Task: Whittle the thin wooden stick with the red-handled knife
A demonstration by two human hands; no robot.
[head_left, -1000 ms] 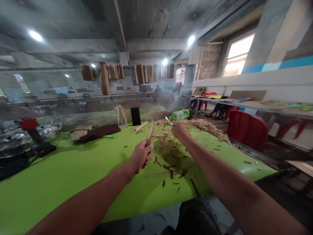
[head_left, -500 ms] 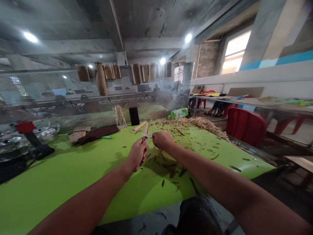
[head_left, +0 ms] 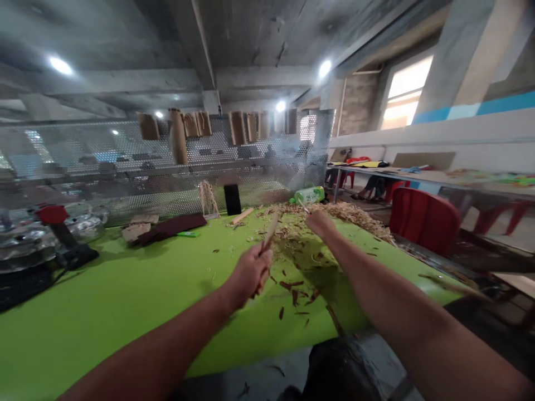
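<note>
My left hand (head_left: pixel 251 273) is closed around a thin wooden stick (head_left: pixel 270 234), which tilts up and to the right from my fist. My right hand (head_left: pixel 320 224) is a closed fist farther along the table, apart from the stick. It holds a small knife (head_left: pixel 306 209), and only a sliver of the knife shows past my fingers. Both hands hover over a bright green table (head_left: pixel 125 295), near a heap of pale wood shavings (head_left: pixel 338 213) and scattered dark bark chips (head_left: pixel 292 295).
Behind the shavings lie a green plastic bottle (head_left: pixel 309 195), an upright black slab (head_left: pixel 232 199) and a loose wooden strip (head_left: pixel 242 215). A perforated metal screen (head_left: pixel 167 161) runs behind the table. A red chair (head_left: pixel 424 220) stands to the right.
My hands were close together, with the knife at the stick, half a second ago. They have now drawn apart, my right hand moving away to the upper right and the stick leaning further right.
</note>
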